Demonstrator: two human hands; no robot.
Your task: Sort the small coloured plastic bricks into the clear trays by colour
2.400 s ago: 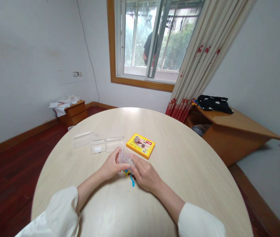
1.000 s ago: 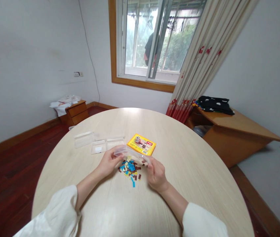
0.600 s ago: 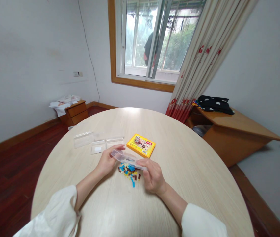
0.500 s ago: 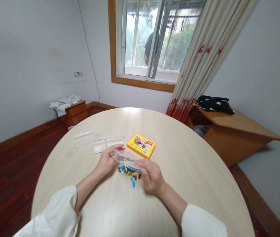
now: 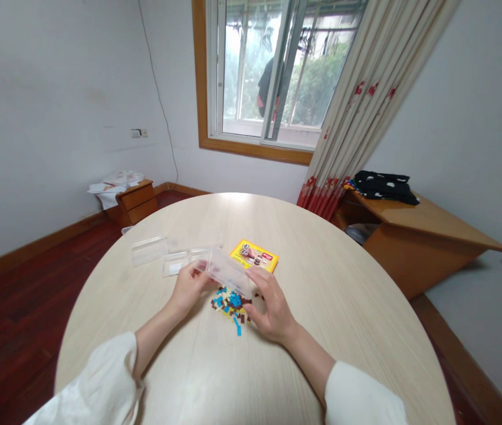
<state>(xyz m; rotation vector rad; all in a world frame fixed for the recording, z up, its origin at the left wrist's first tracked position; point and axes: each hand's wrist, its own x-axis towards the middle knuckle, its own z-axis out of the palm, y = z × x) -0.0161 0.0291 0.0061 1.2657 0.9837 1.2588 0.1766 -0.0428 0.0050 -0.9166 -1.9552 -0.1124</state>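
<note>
A clear plastic box [image 5: 229, 271] is tilted above the table, its left end gripped by my left hand [image 5: 191, 289]. The thumb and fingers of my right hand [image 5: 272, 304] are curved wide around the box's right end, with the fingertips on its far edge. Just below lies a pile of small building bricks [image 5: 232, 300] in blue, brown, cream and yellow. Behind the box is a yellow printed package [image 5: 262, 260], its near left part covered by the box.
More clear plastic boxes [image 5: 150, 250] stand at the left back of the round table [image 5: 197, 378]. A small wooden cabinet [image 5: 139, 200] with papers is by the left wall. To the right, dark folded cloth [image 5: 386, 187] lies on a wooden desk [image 5: 449, 227]; a curtain [image 5: 357, 100] hangs beside the window.
The clear plastic box has tipped, so its broad side shows and more of the brick pile is visible. My right hand's fingers have spread from a pinch on its edge.
</note>
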